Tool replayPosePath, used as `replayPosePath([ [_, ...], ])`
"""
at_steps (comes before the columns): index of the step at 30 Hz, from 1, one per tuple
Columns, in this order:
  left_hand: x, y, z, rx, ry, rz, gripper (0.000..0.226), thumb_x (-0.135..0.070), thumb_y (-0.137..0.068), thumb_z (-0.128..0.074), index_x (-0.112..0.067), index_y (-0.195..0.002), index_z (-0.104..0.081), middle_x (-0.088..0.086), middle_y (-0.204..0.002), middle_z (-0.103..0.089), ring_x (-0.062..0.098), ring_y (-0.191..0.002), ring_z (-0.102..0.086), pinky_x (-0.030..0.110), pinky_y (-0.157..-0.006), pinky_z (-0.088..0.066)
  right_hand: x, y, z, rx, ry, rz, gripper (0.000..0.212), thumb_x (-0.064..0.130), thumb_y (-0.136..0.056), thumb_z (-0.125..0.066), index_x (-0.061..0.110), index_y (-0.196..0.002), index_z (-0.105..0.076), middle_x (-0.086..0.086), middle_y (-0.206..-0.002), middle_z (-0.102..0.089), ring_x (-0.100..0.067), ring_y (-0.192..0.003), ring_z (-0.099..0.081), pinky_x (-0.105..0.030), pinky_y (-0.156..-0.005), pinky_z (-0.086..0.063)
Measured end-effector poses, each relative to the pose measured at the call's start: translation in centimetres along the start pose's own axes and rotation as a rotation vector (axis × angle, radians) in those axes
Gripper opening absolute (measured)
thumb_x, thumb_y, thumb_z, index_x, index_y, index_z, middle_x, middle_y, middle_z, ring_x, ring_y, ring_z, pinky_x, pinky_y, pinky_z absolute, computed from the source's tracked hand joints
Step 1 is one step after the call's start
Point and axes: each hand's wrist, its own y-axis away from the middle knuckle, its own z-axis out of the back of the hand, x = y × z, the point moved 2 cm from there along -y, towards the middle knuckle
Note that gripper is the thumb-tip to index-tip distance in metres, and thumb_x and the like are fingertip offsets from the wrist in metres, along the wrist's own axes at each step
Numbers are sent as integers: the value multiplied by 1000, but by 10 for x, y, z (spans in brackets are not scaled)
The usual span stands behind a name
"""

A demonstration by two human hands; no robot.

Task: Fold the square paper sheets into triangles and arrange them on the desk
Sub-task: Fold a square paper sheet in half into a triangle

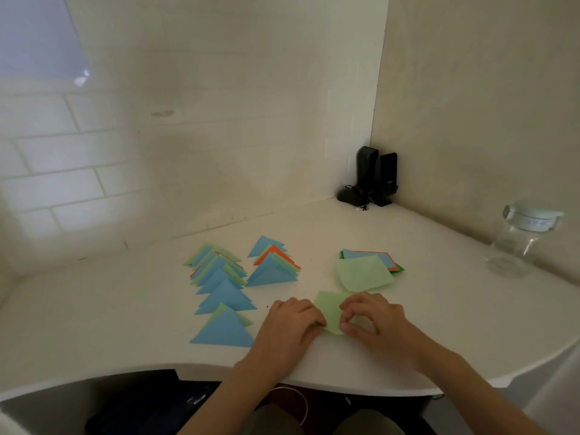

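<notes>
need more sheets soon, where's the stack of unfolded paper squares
In the head view, the stack of unfolded squares lies right of centre on the desk, beyond both hands, right of the two rows of folded triangles.

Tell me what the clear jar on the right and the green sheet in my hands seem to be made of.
The clear lidded jar looks like glass, perhaps clear plastic: see-through with bright glints. The light green square sheet looks like thin matte paper: it bends under the hands without shine.
</notes>
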Motion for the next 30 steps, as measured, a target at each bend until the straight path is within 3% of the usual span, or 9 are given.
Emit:
replayPosePath([
  [3,-7,-3,-2,-29,-59,-27,8,-33,-82,-51,-31,-81,-58,-15,-80,-59,7,-72,-53,20,-67,-25,-4,4,1,-71,6,-2,10,53,-80,-58,51,-78,-49,28,-104,-51,6,-107,-47,-35,-94,-35],
  [6,-10,-6,-4,-60,14,20,11,-34,-82,-50,-28,-81,-60,-12,-78,-60,9,-71,-53,23,-66,-36,-8,7,-1,-129,-10,-34,4,47,-83,-60,43,-84,-61,28,-100,-55,8,-97,-52,-39,-94,-41],
  [8,-9,-8,-5,-69,92,74,17,-37,-83,-52,-25,-85,-63,-11,-80,-62,10,-74,-55,27,-68,-42,-9,9,-3,-144,32,-40,38,63,-79,-43,36,-86,-69,30,-101,-53,10,-94,-51,-38,-94,-41],
  [10,-6,-8,-5,-72,160,160,16,-38,-82,-59,-24,-90,-65,-10,-85,-64,8,-79,-55,25,-74,-42,-11,11,-8,-175,-7,-44,47,72,-72,-34,39,-78,-68,32,-100,-53,12,-94,-51,-37,-94,-40],
  [13,-5,-8,-5,-98,221,287,16,-35,-80,-69,-26,-92,-65,-10,-81,-63,5,-78,-53,19,-75,-41,-7,13,-14,-271,-19,-82,32,77,-67,-40,48,-62,-53,32,-96,-53,13,-92,-50,-32,-92,-35],
  [17,-7,-10,-7,-105,195,308,21,-42,-80,-69,-28,-94,-63,-21,-81,-54,2,-79,-49,10,-69,-34,-3,7,-19,-332,28,-114,28,66,-75,-56,44,-60,-48,24,-93,-52,7,-92,-48,-32,-92,-30],
  [20,-6,-11,-9,-103,181,317,27,-49,-79,-68,-27,-95,-63,-22,-83,-52,1,-81,-46,7,-70,-33,-3,5,-23,-377,57,-119,33,71,-73,-49,40,-63,-52,21,-92,-52,4,-92,-49,-29,-87,-26],
  [22,-5,-11,-10,-97,183,322,26,-47,-78,-69,-28,-94,-62,-21,-80,-51,2,-81,-47,9,-69,-34,-3,5,-24,-375,64,-131,28,64,-76,-57,37,-66,-56,19,-93,-51,2,-94,-48,-28,-88,-24],
  [30,2,-13,-5,-27,365,412,21,-18,-74,-75,-22,-87,-59,-6,-76,-57,8,-72,-52,10,-65,-38,-8,1,-19,-297,-46,-148,31,52,-73,-67,40,-91,-44,22,-97,-47,6,-95,-45,-30,-90,-23],
])
